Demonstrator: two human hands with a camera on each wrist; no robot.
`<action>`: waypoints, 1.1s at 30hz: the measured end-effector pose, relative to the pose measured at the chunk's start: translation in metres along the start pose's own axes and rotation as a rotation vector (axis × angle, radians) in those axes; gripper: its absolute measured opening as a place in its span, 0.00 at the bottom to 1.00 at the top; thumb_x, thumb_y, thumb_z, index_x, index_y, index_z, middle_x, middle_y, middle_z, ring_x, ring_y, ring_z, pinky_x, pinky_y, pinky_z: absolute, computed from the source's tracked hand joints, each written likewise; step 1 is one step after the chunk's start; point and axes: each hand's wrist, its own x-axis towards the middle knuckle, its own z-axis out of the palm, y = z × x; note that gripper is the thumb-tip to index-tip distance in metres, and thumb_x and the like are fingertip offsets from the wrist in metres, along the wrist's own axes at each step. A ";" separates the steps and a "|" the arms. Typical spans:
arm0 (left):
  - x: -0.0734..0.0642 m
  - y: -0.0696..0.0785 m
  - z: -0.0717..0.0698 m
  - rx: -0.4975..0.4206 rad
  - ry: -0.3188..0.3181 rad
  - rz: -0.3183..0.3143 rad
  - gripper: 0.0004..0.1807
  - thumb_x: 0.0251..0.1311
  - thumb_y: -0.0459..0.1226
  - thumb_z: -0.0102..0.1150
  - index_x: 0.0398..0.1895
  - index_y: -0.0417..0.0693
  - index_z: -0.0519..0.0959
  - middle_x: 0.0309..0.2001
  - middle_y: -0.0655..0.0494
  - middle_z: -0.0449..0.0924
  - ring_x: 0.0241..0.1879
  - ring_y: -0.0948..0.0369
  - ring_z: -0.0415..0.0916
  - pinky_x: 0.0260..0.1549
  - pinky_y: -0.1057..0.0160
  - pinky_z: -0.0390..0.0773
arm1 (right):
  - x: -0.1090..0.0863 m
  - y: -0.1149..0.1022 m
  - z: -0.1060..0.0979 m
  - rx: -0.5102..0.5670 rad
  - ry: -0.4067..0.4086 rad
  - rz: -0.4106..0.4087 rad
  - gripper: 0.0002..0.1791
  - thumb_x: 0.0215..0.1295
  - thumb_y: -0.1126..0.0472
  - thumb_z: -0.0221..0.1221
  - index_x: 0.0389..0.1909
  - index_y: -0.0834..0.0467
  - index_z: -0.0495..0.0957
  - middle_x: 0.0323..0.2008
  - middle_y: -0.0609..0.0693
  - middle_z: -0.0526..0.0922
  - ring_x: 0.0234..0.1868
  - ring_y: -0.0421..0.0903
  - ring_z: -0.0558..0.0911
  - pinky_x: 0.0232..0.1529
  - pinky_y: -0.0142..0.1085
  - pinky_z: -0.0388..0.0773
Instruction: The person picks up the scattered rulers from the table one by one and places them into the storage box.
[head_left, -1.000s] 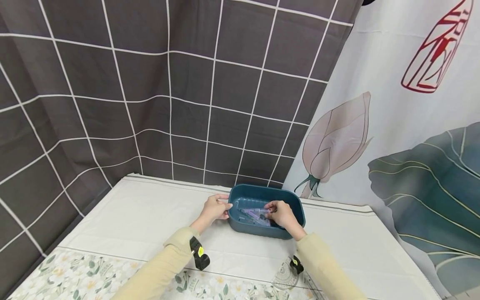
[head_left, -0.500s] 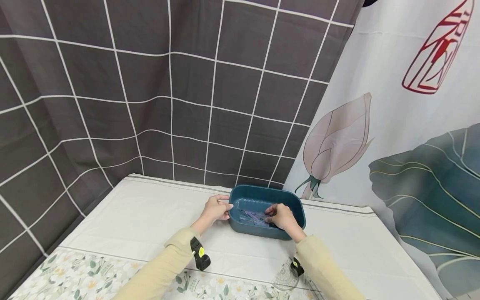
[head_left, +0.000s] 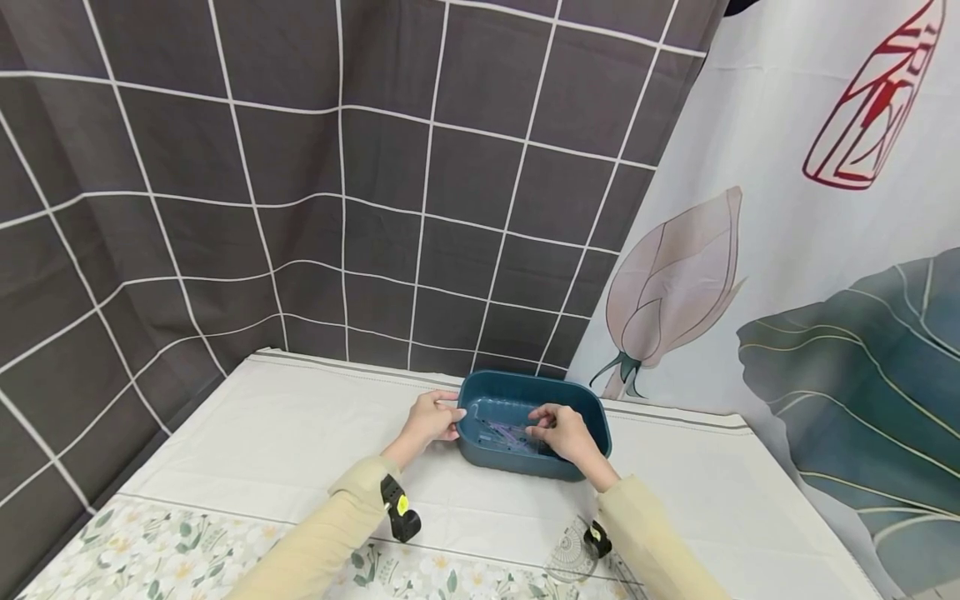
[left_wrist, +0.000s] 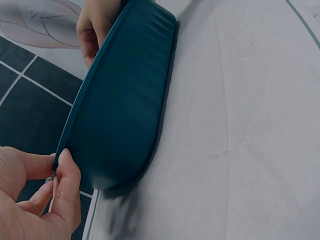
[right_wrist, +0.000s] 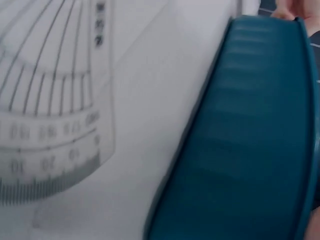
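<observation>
A dark teal plastic basin stands on the white tablecloth, with its outer wall filling much of both wrist views. My left hand pinches the basin's left rim between thumb and fingers, as the left wrist view confirms. Inside the basin, my right hand hovers over the right half, its fingers bent and slightly apart; I see nothing between them. Clear, purple-marked flat pieces lie on the basin floor left of those fingers, too small to identify. Something dark beneath the right hand is mostly hidden.
A transparent protractor lies on the tablecloth, in front of the basin near my right forearm. Behind the table hangs a dark gridded curtain; a white cloth with a flower print hangs at the right.
The clear purple-marked piece near my right fingers has gone down onto the basin floor. My right hand has drawn slightly up from it. The left hand stays on the rim.
</observation>
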 end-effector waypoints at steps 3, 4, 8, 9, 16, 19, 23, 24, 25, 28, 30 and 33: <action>0.000 0.000 0.000 -0.001 0.003 0.002 0.20 0.59 0.27 0.59 0.56 0.35 0.74 0.21 0.54 0.73 0.15 0.68 0.69 0.15 0.77 0.76 | -0.003 -0.004 -0.002 0.021 0.003 -0.007 0.08 0.59 0.64 0.65 0.38 0.62 0.82 0.27 0.48 0.79 0.25 0.40 0.72 0.23 0.29 0.69; 0.000 0.000 0.000 -0.001 0.003 0.006 0.20 0.59 0.27 0.59 0.56 0.34 0.74 0.20 0.54 0.73 0.15 0.68 0.69 0.15 0.77 0.77 | -0.004 -0.005 -0.002 0.028 0.003 -0.013 0.08 0.59 0.64 0.65 0.38 0.62 0.82 0.26 0.48 0.79 0.25 0.40 0.72 0.23 0.29 0.69; -0.001 0.000 0.001 -0.002 0.004 0.007 0.20 0.59 0.27 0.59 0.56 0.35 0.74 0.20 0.54 0.73 0.16 0.68 0.69 0.16 0.77 0.77 | -0.010 -0.010 -0.003 0.044 0.005 -0.045 0.07 0.59 0.64 0.64 0.38 0.62 0.82 0.26 0.48 0.79 0.23 0.39 0.71 0.21 0.28 0.69; -0.001 0.000 0.001 0.000 0.004 0.007 0.20 0.59 0.27 0.59 0.56 0.34 0.74 0.20 0.54 0.73 0.16 0.68 0.69 0.16 0.77 0.77 | -0.012 -0.011 -0.004 0.047 0.005 -0.056 0.07 0.59 0.64 0.64 0.38 0.62 0.82 0.26 0.48 0.79 0.23 0.39 0.71 0.21 0.28 0.69; -0.001 0.000 0.000 0.003 -0.003 0.003 0.21 0.59 0.27 0.59 0.57 0.35 0.74 0.21 0.53 0.74 0.15 0.68 0.70 0.16 0.76 0.78 | -0.023 -0.017 -0.010 0.074 -0.020 -0.128 0.09 0.60 0.64 0.64 0.40 0.63 0.81 0.29 0.50 0.82 0.24 0.40 0.76 0.22 0.27 0.74; 0.000 0.000 -0.001 -0.002 -0.001 -0.003 0.21 0.58 0.27 0.59 0.57 0.36 0.74 0.23 0.50 0.75 0.15 0.68 0.70 0.16 0.76 0.78 | -0.027 -0.020 -0.013 0.086 -0.030 -0.153 0.11 0.60 0.64 0.63 0.42 0.64 0.81 0.32 0.51 0.83 0.25 0.41 0.78 0.23 0.27 0.76; 0.001 0.000 0.000 0.002 0.001 -0.007 0.21 0.58 0.27 0.58 0.57 0.37 0.74 0.26 0.47 0.77 0.16 0.68 0.70 0.17 0.76 0.79 | -0.033 -0.024 -0.017 0.103 -0.009 -0.182 0.11 0.59 0.64 0.64 0.42 0.63 0.81 0.32 0.51 0.83 0.27 0.39 0.79 0.25 0.26 0.78; 0.001 0.000 0.000 0.002 0.002 -0.007 0.21 0.58 0.27 0.58 0.57 0.37 0.74 0.27 0.47 0.77 0.16 0.68 0.70 0.17 0.76 0.79 | -0.035 -0.024 -0.018 0.106 0.001 -0.182 0.10 0.59 0.64 0.65 0.41 0.62 0.81 0.32 0.51 0.83 0.27 0.38 0.79 0.26 0.26 0.78; 0.001 0.000 0.000 0.001 0.003 -0.007 0.21 0.58 0.27 0.58 0.57 0.37 0.74 0.27 0.47 0.77 0.16 0.68 0.70 0.17 0.76 0.79 | -0.037 -0.025 -0.018 0.107 0.014 -0.180 0.10 0.58 0.65 0.65 0.41 0.61 0.82 0.32 0.50 0.84 0.28 0.37 0.79 0.26 0.26 0.78; 0.000 0.001 0.000 -0.002 0.004 -0.004 0.21 0.58 0.27 0.58 0.57 0.36 0.74 0.26 0.47 0.77 0.16 0.68 0.70 0.16 0.76 0.78 | -0.042 -0.027 -0.019 0.105 0.038 -0.159 0.10 0.56 0.64 0.67 0.40 0.58 0.82 0.31 0.48 0.83 0.28 0.36 0.78 0.27 0.26 0.78; 0.000 0.001 0.000 -0.005 0.002 -0.001 0.21 0.59 0.27 0.58 0.57 0.36 0.74 0.24 0.49 0.76 0.16 0.68 0.70 0.16 0.76 0.78 | -0.046 -0.028 -0.019 0.100 0.044 -0.150 0.10 0.56 0.64 0.67 0.39 0.57 0.82 0.31 0.47 0.83 0.27 0.35 0.78 0.27 0.27 0.77; -0.001 0.001 0.000 -0.008 0.000 0.005 0.21 0.58 0.27 0.58 0.57 0.35 0.74 0.23 0.50 0.75 0.15 0.68 0.70 0.16 0.76 0.78 | -0.053 -0.031 -0.021 0.092 0.036 -0.164 0.10 0.56 0.64 0.68 0.39 0.57 0.82 0.31 0.47 0.83 0.27 0.35 0.77 0.26 0.27 0.77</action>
